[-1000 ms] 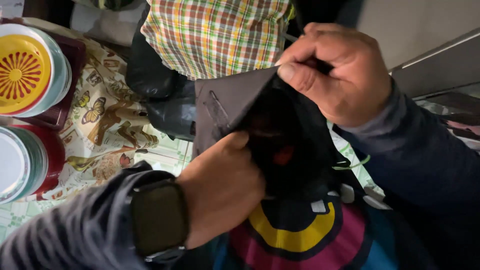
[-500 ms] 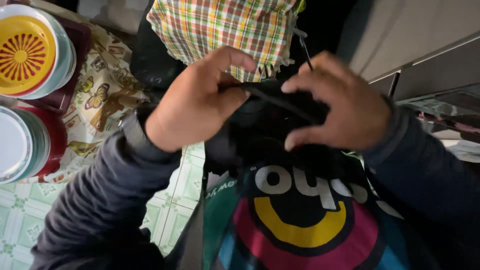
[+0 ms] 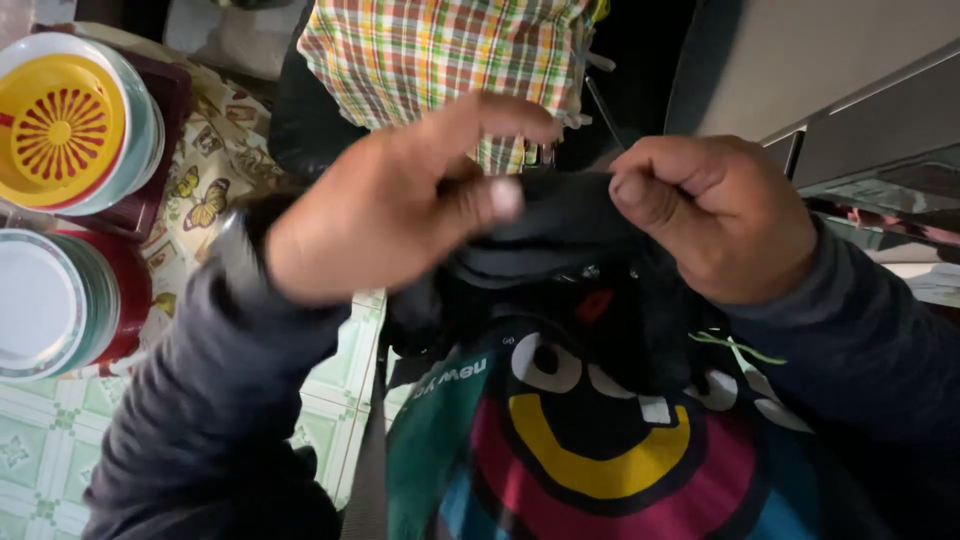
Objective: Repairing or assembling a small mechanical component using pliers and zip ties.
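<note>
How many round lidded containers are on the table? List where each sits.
2. A yellow-topped container sits at the upper left, a white-lidded red container just below it at the left edge. Others may lie outside the frame.

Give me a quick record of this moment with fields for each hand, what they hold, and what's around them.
left hand: pinching the top edge of a dark cloth, index finger raised
right hand: fist closed on the same cloth edge
below the cloth: colourful bag with a cartoon face
behind: checked fabric
far left: yellow strainer lid and white lid on a red container
surface: butterfly-print cover
</note>
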